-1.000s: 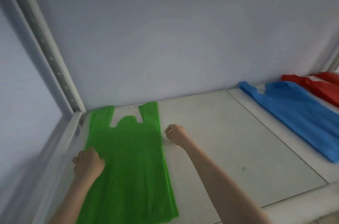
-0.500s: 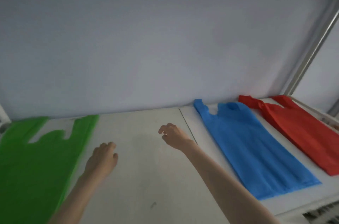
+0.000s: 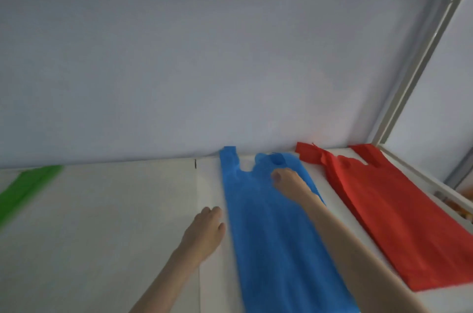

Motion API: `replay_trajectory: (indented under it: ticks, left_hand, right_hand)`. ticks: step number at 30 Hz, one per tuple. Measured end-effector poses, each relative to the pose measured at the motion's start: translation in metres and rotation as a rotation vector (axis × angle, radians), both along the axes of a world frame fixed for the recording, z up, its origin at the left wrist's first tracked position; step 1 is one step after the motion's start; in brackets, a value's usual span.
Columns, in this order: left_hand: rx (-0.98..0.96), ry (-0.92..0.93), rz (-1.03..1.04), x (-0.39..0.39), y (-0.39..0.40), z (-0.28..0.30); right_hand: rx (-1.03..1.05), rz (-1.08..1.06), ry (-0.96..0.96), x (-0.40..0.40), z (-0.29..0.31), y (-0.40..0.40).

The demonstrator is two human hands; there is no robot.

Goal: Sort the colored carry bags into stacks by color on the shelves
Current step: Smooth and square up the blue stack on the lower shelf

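Both hands have shifted rightward along the white shelf board (image 3: pixel 102 223), away from the flat green carry-bag stack (image 3: pixel 23 189), which now lies at the far left edge of view and well apart from either hand. One second ago both hands rested at that green stack; half a second ago they were over bare shelf.

The right hand (image 3: pixel 288 180) now lies over the upper part of the flat blue carry-bag stack (image 3: pixel 276 248), just below its handle cut-out. Its fingers curl downward toward the fabric; motion blur prevents confirming whether they pinch the bag or merely rest on it. The left hand (image 3: pixel 206 229) lies beside the blue stack's left edge, fingers relaxed and holding nothing; contact with the edge cannot be confirmed.

The flat red carry-bag stack (image 3: pixel 394 223) lies just beside the blue one, untouched.

Assessment: attention has moved from green to blue, probably to straighten or align that stack.
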State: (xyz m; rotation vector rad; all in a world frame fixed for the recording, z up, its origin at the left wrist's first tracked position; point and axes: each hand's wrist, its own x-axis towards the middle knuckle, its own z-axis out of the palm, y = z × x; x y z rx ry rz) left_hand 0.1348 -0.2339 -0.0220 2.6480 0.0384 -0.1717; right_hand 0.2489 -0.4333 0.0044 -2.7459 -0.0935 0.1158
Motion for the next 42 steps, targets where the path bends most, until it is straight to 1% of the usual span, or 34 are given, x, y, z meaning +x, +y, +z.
replay_trajectory:
  ticks: [4, 6, 8, 10, 13, 14, 17, 19, 24, 25, 27, 29, 30, 31, 33, 34, 37, 38, 42]
  left_hand:
    - [-0.041, -0.008, 0.092, 0.011, -0.072, -0.003]
    - [-0.035, -0.004, 0.128, 0.012, -0.093, -0.005]
    - [-0.002, 0.047, 0.151, 0.012, -0.104, -0.008]
    - [0.032, 0.1, 0.171, 0.012, -0.108, -0.012]
    - [0.045, 0.131, 0.191, 0.012, -0.11, -0.015]
    - [0.048, 0.132, 0.196, 0.013, -0.11, -0.015]
    - [0.032, 0.132, 0.218, 0.016, -0.112, -0.016]
    - [0.028, 0.136, 0.226, 0.017, -0.113, -0.017]
    - [0.023, 0.134, 0.23, 0.017, -0.112, -0.022]
    - [0.015, 0.134, 0.23, 0.017, -0.111, -0.023]
    - [-0.006, 0.129, 0.227, 0.017, -0.11, -0.024]
    - [-0.02, 0.122, 0.222, 0.017, -0.11, -0.024]
    - [-0.023, 0.12, 0.22, 0.017, -0.11, -0.024]
    - [-0.022, 0.118, 0.218, 0.017, -0.109, -0.024]
    - [-0.018, 0.118, 0.213, 0.017, -0.109, -0.024]
    - [-0.017, 0.117, 0.208, 0.017, -0.108, -0.024]
    - [-0.014, 0.116, 0.192, 0.018, -0.107, -0.022]
    - [-0.021, 0.118, 0.196, 0.018, -0.106, -0.022]
    - [-0.072, 0.123, 0.218, 0.018, -0.105, -0.022]
  right_hand:
    - [-0.021, -0.043, 0.04, 0.032, -0.007, -0.067]
    - [-0.003, -0.132, 0.077, 0.044, -0.015, -0.09]
    - [0.021, -0.216, 0.141, 0.058, -0.024, -0.104]
    - [0.093, -0.228, 0.22, 0.073, -0.032, -0.107]
    - [0.306, -0.199, 0.223, 0.09, -0.036, -0.102]
    - [0.33, -0.191, 0.212, 0.093, -0.035, -0.1]
    - [0.214, -0.171, 0.158, 0.104, -0.028, -0.096]
    - [0.245, -0.154, 0.186, 0.109, -0.024, -0.092]
    - [0.503, -0.168, 0.344, 0.119, -0.025, -0.08]
    - [0.583, -0.172, 0.369, 0.12, -0.024, -0.078]
    - [0.847, -0.175, 0.4, 0.124, -0.021, -0.074]
    - [1.104, -0.206, 0.35, 0.128, -0.019, -0.075]
    - [1.18, -0.239, 0.288, 0.131, -0.019, -0.077]
    - [1.205, -0.256, 0.24, 0.132, -0.018, -0.08]
    - [1.16, -0.251, 0.182, 0.134, -0.018, -0.084]
    - [1.124, -0.244, 0.199, 0.136, -0.021, -0.086]
    - [0.943, -0.25, 0.358, 0.143, -0.033, -0.089]
    - [0.9, -0.256, 0.369, 0.144, -0.035, -0.089]
    - [0.772, -0.253, 0.288, 0.146, -0.038, -0.091]
